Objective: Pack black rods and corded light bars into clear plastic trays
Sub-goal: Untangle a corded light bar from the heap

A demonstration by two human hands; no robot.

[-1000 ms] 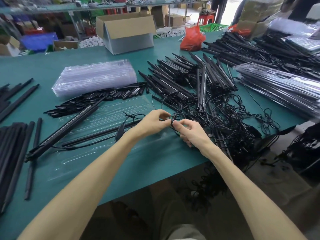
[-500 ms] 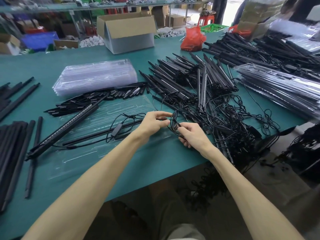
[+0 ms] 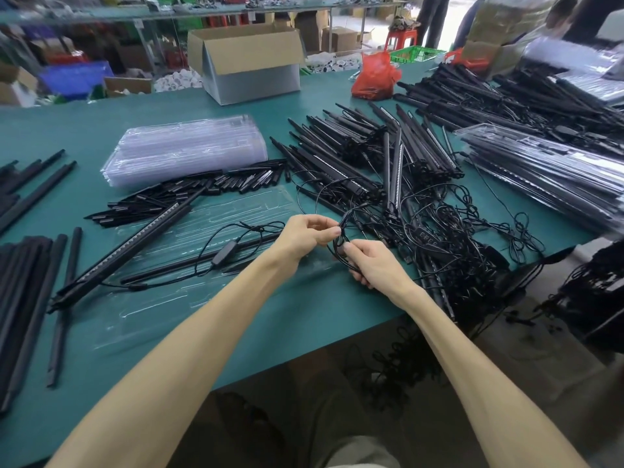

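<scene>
A clear plastic tray (image 3: 175,298) lies flat on the green table (image 3: 304,315) in front of me. A black light bar (image 3: 125,251) lies slantwise across the tray's left part, and a thin black rod (image 3: 189,265) lies beside it. The bar's black cord (image 3: 341,241), with an inline controller (image 3: 224,253), runs right to a small coil. My left hand (image 3: 304,239) pinches the top of that coil. My right hand (image 3: 368,261) grips its lower side.
A stack of clear trays (image 3: 185,150) sits behind. Short black pieces (image 3: 189,197) lie before it. A heap of corded light bars (image 3: 388,173) fills the right. Packed trays (image 3: 547,177) lie far right, black rods (image 3: 23,298) far left, a cardboard box (image 3: 246,62) at the back.
The cord's slack loop over the tray has been drawn in toward my hands, and the coil between my fingers has grown. Both hands have stayed at about the same spot.
</scene>
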